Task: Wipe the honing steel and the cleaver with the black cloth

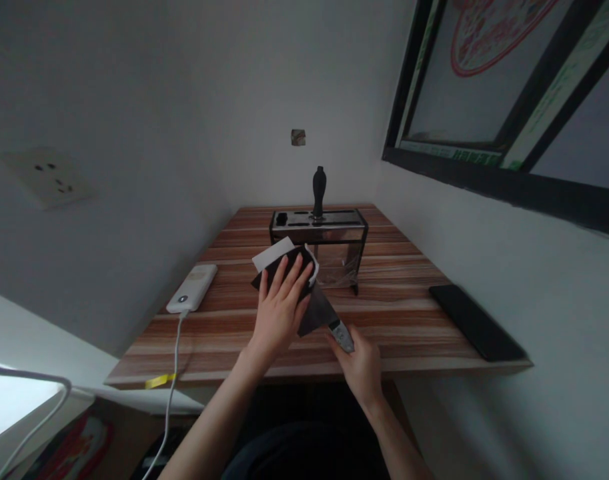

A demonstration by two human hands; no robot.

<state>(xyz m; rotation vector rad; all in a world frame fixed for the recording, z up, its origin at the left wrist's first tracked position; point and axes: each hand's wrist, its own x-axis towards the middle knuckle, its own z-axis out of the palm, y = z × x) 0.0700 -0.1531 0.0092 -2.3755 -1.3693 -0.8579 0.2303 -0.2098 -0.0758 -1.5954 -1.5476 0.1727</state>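
Forearms [219, 413] | left fingers [288, 279] grasping black sheet [274, 267], right fingers [358, 340] cleaver [318, 313] | striped table [409, 317] | pale walls [224, 100]

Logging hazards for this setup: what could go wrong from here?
1. The right hand grips the knife, whose blade is partly bare beside the left hand, which lies over dark material; a slip could cut it.
2. The white cable crosses the front edge of the table; a snag might drag the white device.
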